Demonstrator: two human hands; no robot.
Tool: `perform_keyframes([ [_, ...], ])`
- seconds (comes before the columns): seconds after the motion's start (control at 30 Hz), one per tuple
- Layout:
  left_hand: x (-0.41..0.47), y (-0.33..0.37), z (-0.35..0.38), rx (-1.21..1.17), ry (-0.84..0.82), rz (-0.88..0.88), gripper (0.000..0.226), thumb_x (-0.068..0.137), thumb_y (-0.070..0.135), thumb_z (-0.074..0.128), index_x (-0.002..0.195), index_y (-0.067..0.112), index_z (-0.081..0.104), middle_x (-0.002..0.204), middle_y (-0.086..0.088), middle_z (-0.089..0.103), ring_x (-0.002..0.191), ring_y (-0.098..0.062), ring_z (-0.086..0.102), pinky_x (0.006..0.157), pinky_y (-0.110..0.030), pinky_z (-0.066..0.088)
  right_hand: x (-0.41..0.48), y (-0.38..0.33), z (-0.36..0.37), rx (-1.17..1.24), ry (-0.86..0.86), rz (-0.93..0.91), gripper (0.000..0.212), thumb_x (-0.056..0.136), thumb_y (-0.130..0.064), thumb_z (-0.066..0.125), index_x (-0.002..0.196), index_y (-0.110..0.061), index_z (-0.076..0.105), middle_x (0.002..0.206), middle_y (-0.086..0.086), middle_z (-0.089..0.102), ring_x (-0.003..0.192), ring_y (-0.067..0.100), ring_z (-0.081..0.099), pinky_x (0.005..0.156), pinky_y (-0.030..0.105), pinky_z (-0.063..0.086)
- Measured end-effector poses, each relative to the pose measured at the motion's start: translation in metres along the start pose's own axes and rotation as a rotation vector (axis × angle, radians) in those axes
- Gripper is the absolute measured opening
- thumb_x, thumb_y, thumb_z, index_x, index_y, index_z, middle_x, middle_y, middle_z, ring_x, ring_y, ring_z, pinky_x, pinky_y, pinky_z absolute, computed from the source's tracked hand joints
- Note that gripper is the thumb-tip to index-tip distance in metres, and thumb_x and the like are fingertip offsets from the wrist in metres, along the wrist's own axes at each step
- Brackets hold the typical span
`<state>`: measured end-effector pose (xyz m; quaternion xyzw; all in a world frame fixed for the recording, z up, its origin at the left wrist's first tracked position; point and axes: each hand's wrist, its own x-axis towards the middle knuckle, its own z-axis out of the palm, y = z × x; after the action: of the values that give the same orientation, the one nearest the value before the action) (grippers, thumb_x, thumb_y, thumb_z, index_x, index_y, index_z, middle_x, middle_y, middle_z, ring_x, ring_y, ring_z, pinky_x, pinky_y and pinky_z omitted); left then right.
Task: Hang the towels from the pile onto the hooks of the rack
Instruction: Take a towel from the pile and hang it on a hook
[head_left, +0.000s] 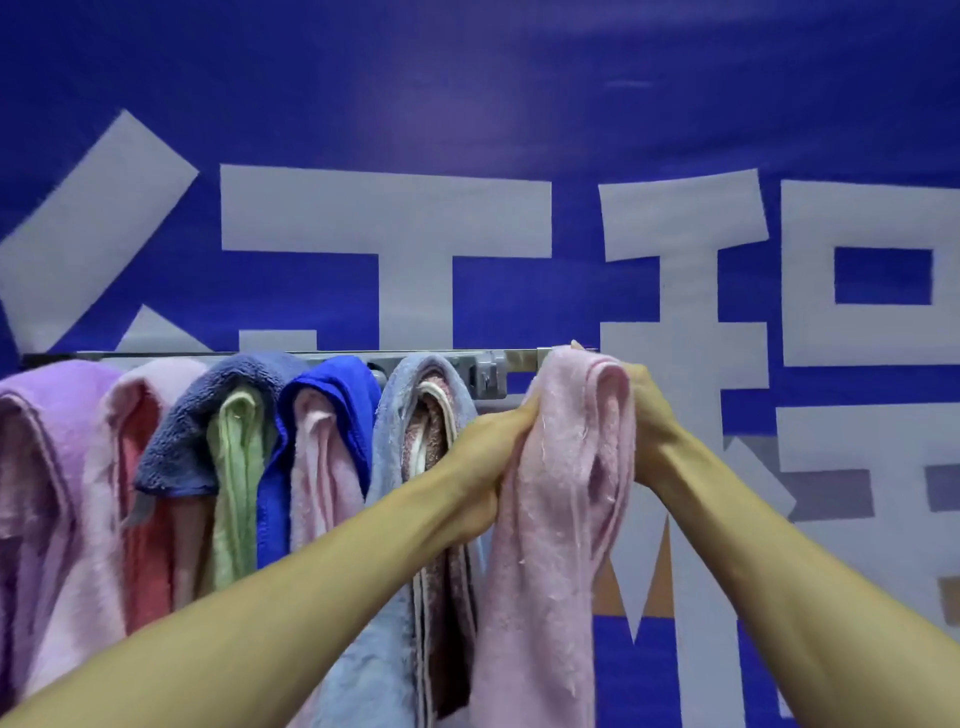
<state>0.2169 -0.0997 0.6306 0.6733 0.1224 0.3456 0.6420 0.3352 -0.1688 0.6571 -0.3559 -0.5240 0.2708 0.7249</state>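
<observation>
A pale pink towel hangs at the right end of the metal rack, its top bunched over the rail there. My left hand grips its left edge, fingers curled into the cloth. On the towel's right side, my right hand holds the top fold, a fingertip showing above the towel at the rail. The hook under the towel is hidden. Several towels hang further left: lilac, pink, grey-blue, green, royal blue and light blue.
Behind the rack is a blue wall banner with large white characters. A bare hook block shows between the light blue towel and the pink one. The pile of towels is out of view.
</observation>
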Motion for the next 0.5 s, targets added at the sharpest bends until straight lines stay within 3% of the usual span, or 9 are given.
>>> perform_keyframes([
  [0.03, 0.006, 0.004, -0.001, -0.019, 0.037, 0.023, 0.044, 0.084, 0.043, 0.069, 0.102, 0.004, 0.072, 0.1, -0.014, 0.073, 0.089, -0.025, 0.07, 0.086, -0.041, 0.057, 0.005, -0.001, -0.003, -0.061, -0.03, -0.005, 0.027, 0.084, -0.019, 0.061, 0.067, -0.004, 0.046, 0.059, 0.006, 0.048, 0.054, 0.018, 0.046, 0.052, 0.024, 0.042],
  [0.1, 0.017, 0.016, -0.003, 0.014, 0.215, 0.102, 0.037, 0.081, 0.038, 0.072, 0.096, 0.004, 0.074, 0.099, -0.015, 0.074, 0.09, -0.028, 0.069, 0.089, -0.051, 0.054, 0.017, -0.006, -0.004, -0.183, -0.027, -0.003, 0.019, 0.083, -0.009, 0.058, 0.064, -0.007, 0.057, 0.063, 0.006, 0.054, 0.061, 0.019, 0.051, 0.059, 0.026, 0.044],
  [0.17, 0.03, 0.027, -0.007, 0.164, 0.481, 0.216, 0.035, 0.084, 0.04, 0.064, 0.085, 0.006, 0.073, 0.088, -0.009, 0.075, 0.08, -0.025, 0.066, 0.083, -0.046, 0.056, 0.03, -0.01, -0.001, -0.227, 0.01, -0.003, 0.03, 0.088, -0.006, 0.056, 0.059, -0.012, 0.06, 0.059, 0.002, 0.055, 0.058, 0.017, 0.051, 0.057, 0.024, 0.044],
  [0.23, 0.04, 0.034, -0.012, 0.275, 0.64, 0.334, 0.039, 0.09, 0.042, 0.053, 0.08, 0.007, 0.068, 0.079, -0.006, 0.069, 0.074, -0.023, 0.059, 0.075, -0.038, 0.053, 0.043, -0.015, 0.006, -0.28, 0.036, -0.018, 0.018, 0.087, -0.01, 0.062, 0.07, -0.007, 0.065, 0.064, 0.005, 0.057, 0.06, 0.017, 0.052, 0.059, 0.025, 0.045],
  [0.3, 0.043, 0.035, -0.019, 0.356, 0.715, 0.376, 0.036, 0.095, 0.04, 0.047, 0.082, 0.009, 0.06, 0.075, -0.001, 0.059, 0.073, -0.024, 0.052, 0.07, -0.035, 0.046, 0.056, -0.016, 0.014, -0.32, 0.068, 0.023, 0.012, 0.083, -0.015, 0.07, 0.078, -0.005, 0.066, 0.069, 0.008, 0.056, 0.063, 0.019, 0.051, 0.06, 0.028, 0.044],
  [0.37, 0.049, 0.034, -0.019, 0.459, 0.784, 0.363, 0.025, 0.097, 0.035, 0.045, 0.094, 0.011, 0.051, 0.085, -0.001, 0.057, 0.082, -0.026, 0.053, 0.076, -0.037, 0.046, 0.071, -0.014, 0.015, -0.354, 0.138, 0.072, 0.022, 0.078, -0.017, 0.075, 0.066, -0.006, 0.059, 0.062, 0.007, 0.054, 0.059, 0.019, 0.049, 0.06, 0.031, 0.041],
  [0.43, 0.054, 0.033, -0.014, 0.553, 0.825, 0.344, 0.018, 0.099, 0.029, 0.042, 0.101, 0.011, 0.043, 0.094, -0.006, 0.057, 0.087, -0.028, 0.052, 0.079, -0.037, 0.043, 0.087, -0.011, 0.013, -0.378, 0.211, 0.118, 0.035, 0.075, -0.009, 0.072, 0.05, -0.011, 0.048, 0.049, 0.003, 0.048, 0.052, 0.019, 0.044, 0.06, 0.033, 0.038],
  [0.5, 0.058, 0.03, -0.009, 0.598, 0.83, 0.32, 0.016, 0.099, 0.023, 0.04, 0.105, 0.008, 0.041, 0.102, -0.013, 0.059, 0.093, -0.031, 0.054, 0.081, -0.038, 0.042, 0.093, -0.003, 0.008, -0.438, 0.268, 0.151, 0.037, 0.075, -0.001, 0.062, 0.05, -0.014, 0.039, 0.052, 0.003, 0.041, 0.054, 0.019, 0.038, 0.058, 0.034, 0.033],
])
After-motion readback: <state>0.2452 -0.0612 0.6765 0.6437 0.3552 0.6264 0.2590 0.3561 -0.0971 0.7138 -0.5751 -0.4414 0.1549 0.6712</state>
